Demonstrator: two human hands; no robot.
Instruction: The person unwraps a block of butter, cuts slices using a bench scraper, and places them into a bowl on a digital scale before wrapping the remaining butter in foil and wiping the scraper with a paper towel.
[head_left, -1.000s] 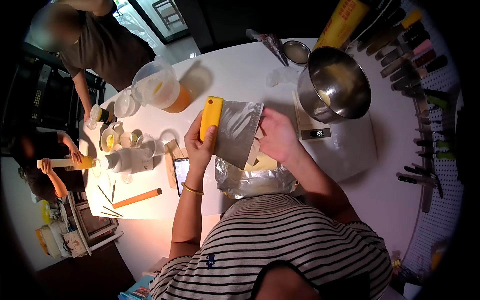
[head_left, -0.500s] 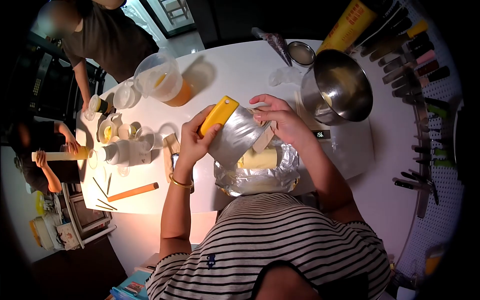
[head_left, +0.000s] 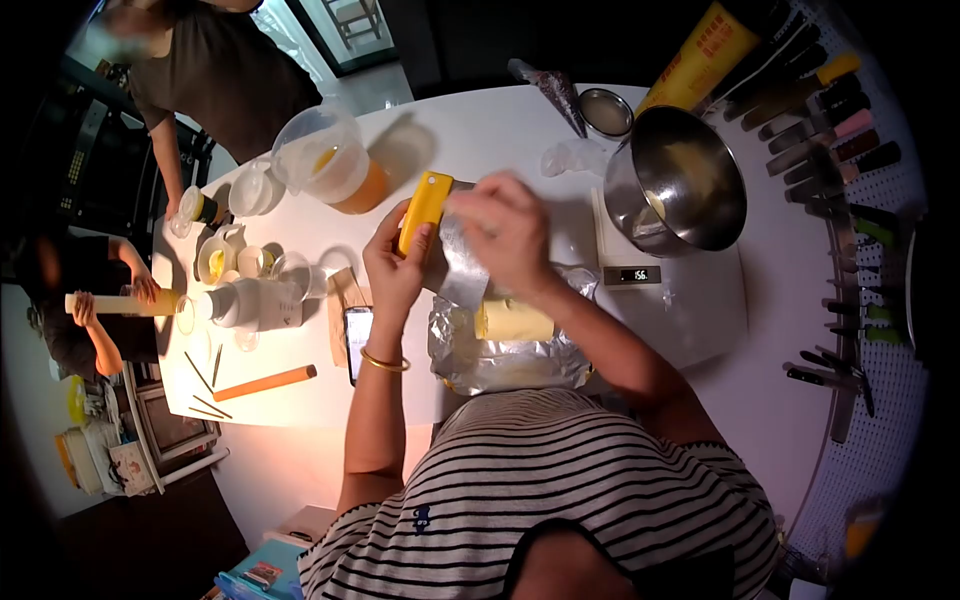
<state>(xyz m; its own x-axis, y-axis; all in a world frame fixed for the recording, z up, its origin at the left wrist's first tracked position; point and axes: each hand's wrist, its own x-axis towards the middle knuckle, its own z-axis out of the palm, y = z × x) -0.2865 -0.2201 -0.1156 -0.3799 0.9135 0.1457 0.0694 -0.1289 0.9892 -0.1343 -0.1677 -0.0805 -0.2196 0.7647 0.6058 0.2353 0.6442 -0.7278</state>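
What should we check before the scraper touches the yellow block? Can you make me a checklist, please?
1. Scraper held firmly: ok, the left hand grips its yellow handle.
2. Right hand clear of the blade: cannot tell, it is blurred and in front of part of the blade.
3. Blade wiped clean: cannot tell, the hand hides some of it.
4. Yellow block unwrapped: ok, it shows bare above the open foil.
5. Scale switched on: ok, its display reads 156.
6. Bowl on the scale: ok, it seems to rest there.
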